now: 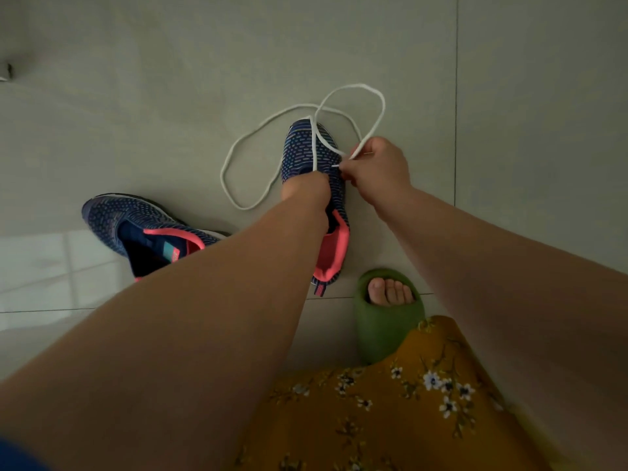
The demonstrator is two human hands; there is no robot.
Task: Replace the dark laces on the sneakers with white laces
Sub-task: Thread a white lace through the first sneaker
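Note:
A blue knit sneaker with a pink lining (307,154) stands on the grey tiled floor, toe pointing away from me. My left hand (306,190) grips its upper at the tongue. My right hand (375,164) pinches a white lace (373,130) just beside the shoe's eyelets. The lace runs across the toe and loops over the floor on both sides of the shoe. The second sneaker (142,226) lies to the left with no lace visible in it. No dark laces are in view.
My foot in a green slipper (387,321) rests just behind the held sneaker. My yellow flowered skirt (407,402) fills the bottom right. A small dark object (8,71) sits at the far left edge.

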